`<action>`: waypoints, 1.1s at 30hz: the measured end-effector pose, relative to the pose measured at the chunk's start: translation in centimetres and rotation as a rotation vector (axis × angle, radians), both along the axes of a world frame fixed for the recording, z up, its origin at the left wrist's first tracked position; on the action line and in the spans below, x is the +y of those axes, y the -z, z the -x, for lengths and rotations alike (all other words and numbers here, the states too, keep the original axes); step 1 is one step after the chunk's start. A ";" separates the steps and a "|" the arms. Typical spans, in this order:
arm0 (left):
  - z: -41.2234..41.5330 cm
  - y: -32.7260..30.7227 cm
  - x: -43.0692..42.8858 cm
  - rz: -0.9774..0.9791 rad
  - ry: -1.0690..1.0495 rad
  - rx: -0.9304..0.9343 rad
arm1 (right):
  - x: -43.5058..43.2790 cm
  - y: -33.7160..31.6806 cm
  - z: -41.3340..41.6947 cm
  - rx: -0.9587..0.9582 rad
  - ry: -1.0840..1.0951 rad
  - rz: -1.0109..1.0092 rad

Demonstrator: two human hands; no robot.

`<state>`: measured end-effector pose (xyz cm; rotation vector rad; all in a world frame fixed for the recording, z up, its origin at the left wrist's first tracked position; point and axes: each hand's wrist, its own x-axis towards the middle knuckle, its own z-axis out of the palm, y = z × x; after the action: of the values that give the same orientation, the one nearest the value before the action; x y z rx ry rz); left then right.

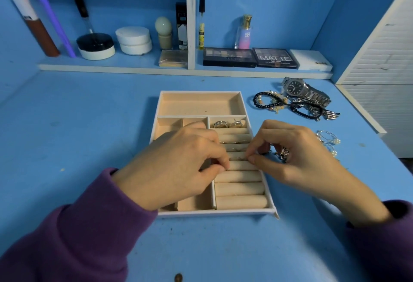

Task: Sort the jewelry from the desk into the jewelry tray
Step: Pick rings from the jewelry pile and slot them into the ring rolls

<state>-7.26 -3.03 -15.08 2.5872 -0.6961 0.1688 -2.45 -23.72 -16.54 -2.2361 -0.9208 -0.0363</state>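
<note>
Left hand point(178, 161), right hand point(297, 158): I see both pinch thin piece point(237, 158) over ring rolls point(240, 189) in jewelry tray point(223, 213). Rings point(230, 124) inside tray, at back. Watch point(295, 87), bracelets point(268, 100), earrings point(328, 139) right of tray, on counter point(89, 125). I think most is left to do.

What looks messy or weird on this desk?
The watch and beaded bracelets lie in a tangled heap on the desk, right of the jewelry tray. The tray's near right corner seems to splay outward. Nothing looks spilled.
</note>
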 end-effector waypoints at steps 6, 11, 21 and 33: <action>-0.1 -0.2 -0.1 -0.045 -0.010 0.031 | 0.0 0.0 -0.1 0.019 0.010 -0.007; -0.4 -0.8 -0.5 -0.040 -0.014 0.073 | -0.1 -0.2 -0.1 0.042 0.015 0.014; -5.2 -4.1 -6.2 -0.129 0.092 -0.075 | -3.7 -1.2 -2.8 -0.042 0.548 -0.312; -13.6 -1.8 -15.2 -0.363 0.317 0.276 | -6.8 -1.1 -4.2 0.036 0.910 -0.331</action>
<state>6.34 -18.21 -13.24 2.7066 -1.0985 -0.4438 1.71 -30.55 -15.48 -2.1387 0.1772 -0.5161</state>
